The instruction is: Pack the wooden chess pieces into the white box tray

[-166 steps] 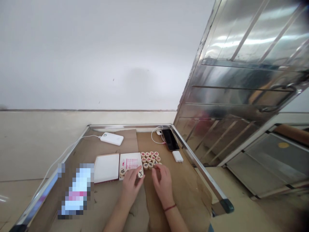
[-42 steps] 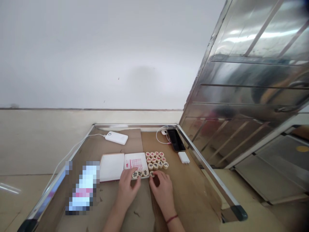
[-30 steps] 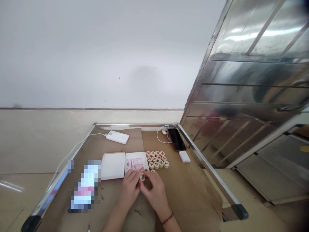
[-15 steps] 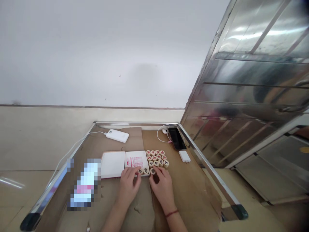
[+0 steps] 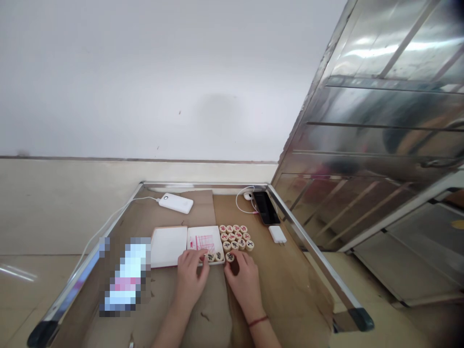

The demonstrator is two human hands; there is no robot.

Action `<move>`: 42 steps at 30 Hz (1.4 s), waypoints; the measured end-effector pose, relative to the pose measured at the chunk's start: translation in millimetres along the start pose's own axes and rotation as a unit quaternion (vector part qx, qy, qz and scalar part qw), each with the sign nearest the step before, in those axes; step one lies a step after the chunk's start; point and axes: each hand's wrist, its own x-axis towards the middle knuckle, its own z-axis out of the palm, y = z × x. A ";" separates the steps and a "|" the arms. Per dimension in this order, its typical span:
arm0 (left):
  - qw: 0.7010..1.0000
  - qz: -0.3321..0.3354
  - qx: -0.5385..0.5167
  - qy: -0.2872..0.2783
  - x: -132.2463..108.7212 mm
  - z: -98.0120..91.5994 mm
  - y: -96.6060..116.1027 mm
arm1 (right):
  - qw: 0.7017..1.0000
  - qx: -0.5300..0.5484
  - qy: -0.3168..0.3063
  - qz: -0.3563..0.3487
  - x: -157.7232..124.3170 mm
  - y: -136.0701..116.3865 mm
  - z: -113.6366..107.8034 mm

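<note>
An open white box [image 5: 169,246] lies flat, its right half [image 5: 206,237] marked with red lines. Two round pieces with dark characters [image 5: 215,257] sit along that half's front edge. My left hand [image 5: 192,273] is at their left, thumb and index finger curved close to the left piece; whether it grips anything is unclear. Right of the box, my right hand [image 5: 244,275] has thumb and index finger around a single round piece [image 5: 229,257]. Behind that piece stand rows of round pieces [image 5: 235,237], red characters at the back, dark ones in front.
A white power bank [image 5: 176,203] with a cable is at the back left. A black phone [image 5: 266,208] and a white charger [image 5: 277,234] are at the right. A blurred-out bright device [image 5: 126,275] lies at the left. Metal rails [image 5: 308,246] edge the cardboard-covered table.
My left hand has shifted slightly left, away from the two pieces in the box. My right hand and its piece are nearly unmoved.
</note>
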 end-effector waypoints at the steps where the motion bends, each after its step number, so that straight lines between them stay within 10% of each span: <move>1: 1.000 -0.002 -0.001 0.001 0.0 0.0 -0.3 | 1.000 0.003 -0.003 0.001 -0.3 0.8 0.5; 17: 0.999 0.006 0.048 0.008 1.2 -5.2 -12.1 | 0.998 0.032 0.034 -0.038 -0.4 -5.8 -3.1; 24: 0.981 0.051 0.172 -0.080 -1.1 -3.9 -12.7 | 0.989 -0.024 -0.041 -0.141 1.6 -30.0 1.0; 42: 0.990 0.036 0.101 -0.087 -6.1 -3.1 -8.6 | 0.989 0.002 -0.076 -0.124 0.6 -33.8 9.7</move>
